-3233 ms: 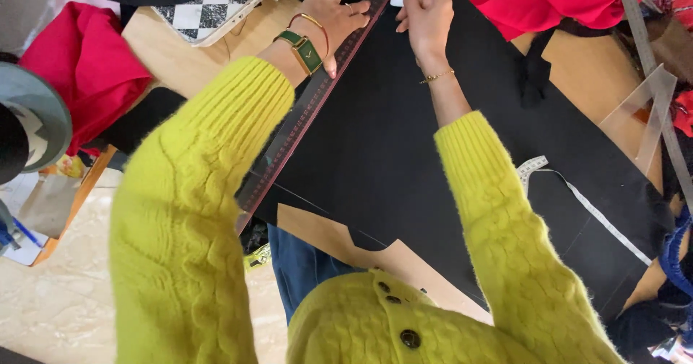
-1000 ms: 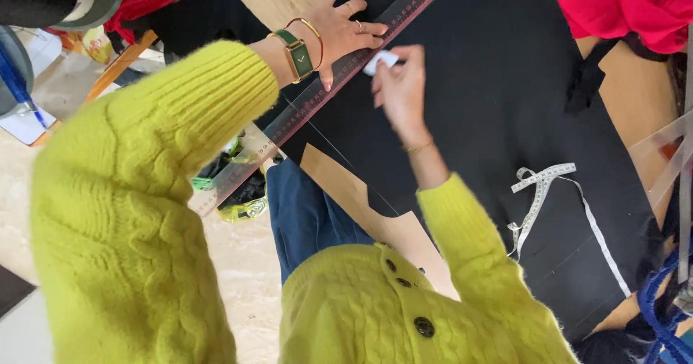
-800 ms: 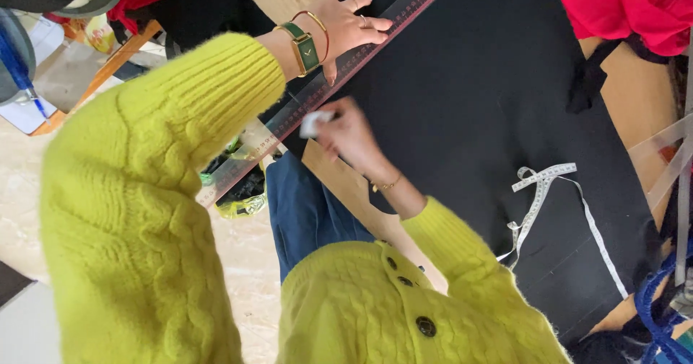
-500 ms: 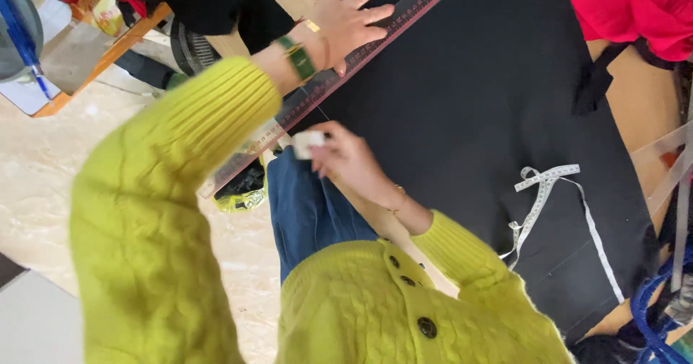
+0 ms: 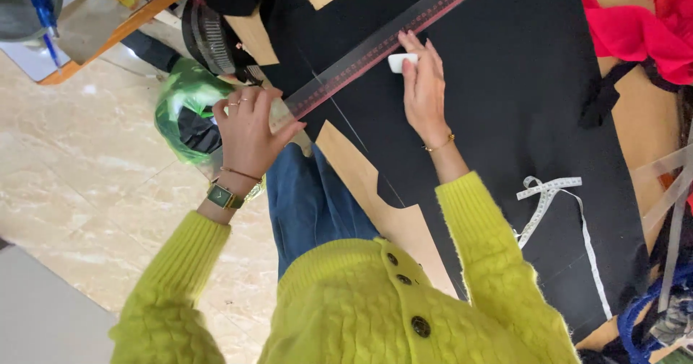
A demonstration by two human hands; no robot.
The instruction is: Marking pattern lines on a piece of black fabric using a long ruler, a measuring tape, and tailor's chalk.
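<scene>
Black fabric (image 5: 505, 82) lies spread over a wooden table (image 5: 635, 119). A long dark ruler (image 5: 390, 39) runs diagonally across the cloth. My left hand (image 5: 249, 129) grips the ruler's near end at the table edge. My right hand (image 5: 422, 82) rests on the cloth just below the ruler and pinches a small white piece of chalk (image 5: 399, 62) against it. A thin chalk line (image 5: 346, 122) crosses the fabric below the ruler. Both arms wear yellow knitted sleeves; a green watch sits on my left wrist.
A white measuring tape (image 5: 556, 198) lies on the cloth at the right. Red fabric (image 5: 642, 32) is heaped at the far right. A clear ruler (image 5: 675, 212) and blue cord (image 5: 642, 306) sit at the right edge. A green bag (image 5: 184, 101) hangs beside the table over a tiled floor (image 5: 108, 183).
My left hand slid down the ruler from its middle to its near end. My right hand, holding the chalk, moved from near the table edge back up to the ruler's middle.
</scene>
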